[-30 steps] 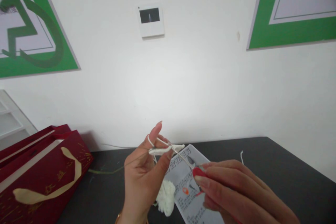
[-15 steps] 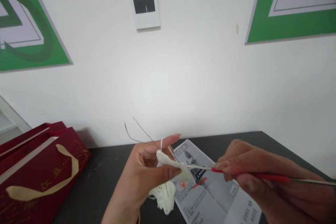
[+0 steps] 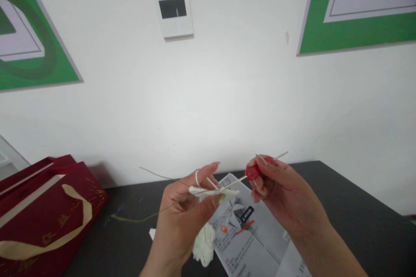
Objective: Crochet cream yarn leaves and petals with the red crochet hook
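Left hand pinches white crochet piece; right hand grips red-handled hook, tip probably buried in the yarn, lower center.

Leaflet print seemingly illegible

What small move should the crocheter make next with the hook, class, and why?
Probably catch the yarn over the raised forefinger and draw it back through. The right hand pinches the red-handled hook, its metal tip sitting in the small white crochet piece that the left hand pinches, with the white yarn looped round the forefinger.
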Available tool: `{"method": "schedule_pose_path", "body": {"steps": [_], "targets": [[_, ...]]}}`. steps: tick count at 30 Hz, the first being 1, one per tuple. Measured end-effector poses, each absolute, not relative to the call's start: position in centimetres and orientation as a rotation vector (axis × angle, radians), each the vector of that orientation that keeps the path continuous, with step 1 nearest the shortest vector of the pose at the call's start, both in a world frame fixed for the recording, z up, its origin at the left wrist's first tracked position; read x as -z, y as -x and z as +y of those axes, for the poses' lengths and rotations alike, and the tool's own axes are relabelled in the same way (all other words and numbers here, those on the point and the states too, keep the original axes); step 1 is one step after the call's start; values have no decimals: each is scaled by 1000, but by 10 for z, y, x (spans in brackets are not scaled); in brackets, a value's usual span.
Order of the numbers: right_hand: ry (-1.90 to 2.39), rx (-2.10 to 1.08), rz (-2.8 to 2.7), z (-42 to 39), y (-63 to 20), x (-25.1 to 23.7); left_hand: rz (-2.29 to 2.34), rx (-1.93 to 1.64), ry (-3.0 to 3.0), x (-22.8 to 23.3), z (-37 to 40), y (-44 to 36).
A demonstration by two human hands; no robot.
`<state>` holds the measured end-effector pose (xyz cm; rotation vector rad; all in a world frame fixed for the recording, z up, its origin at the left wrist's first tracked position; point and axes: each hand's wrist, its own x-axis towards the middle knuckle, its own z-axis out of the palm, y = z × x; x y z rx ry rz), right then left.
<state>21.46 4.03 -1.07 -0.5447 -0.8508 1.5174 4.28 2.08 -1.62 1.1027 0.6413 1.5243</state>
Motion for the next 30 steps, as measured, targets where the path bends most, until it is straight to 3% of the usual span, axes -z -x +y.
{"method": "schedule_pose_path", "body": {"steps": [14, 30], "targets": [[515, -1561, -717, 40, -207, 13, 594, -1396, -782, 10, 14, -47], [548, -1545, -716, 40, -204, 12, 591, -1397, -874, 14, 18, -38]]}}
